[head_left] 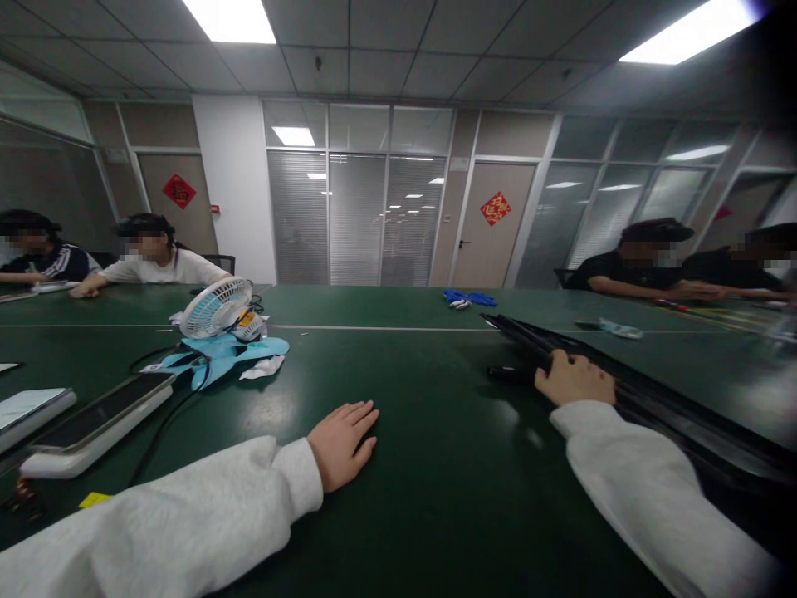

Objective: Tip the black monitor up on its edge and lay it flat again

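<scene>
My left hand (344, 444) lies palm down on the dark green table (429, 515), its fingers stretched out and holding nothing. On the right, my right hand (576, 379) has its fingers curled over a long, slim black object (660, 407) that lies slantwise along the table. Its exact kind is unclear; it looks like several bars or folds side by side. A short black cylinder, like a handle (511, 374), sticks out to the left beside my right hand. My palm and the underside of the grip are hidden.
Left of my hands are a white desk fan (217, 307) on a light blue base (230, 357), a crumpled tissue (262, 367), a phone (105, 411) on a white box, and a cable. Blue gloves (470, 297) lie farther back. Several people sit at both sides.
</scene>
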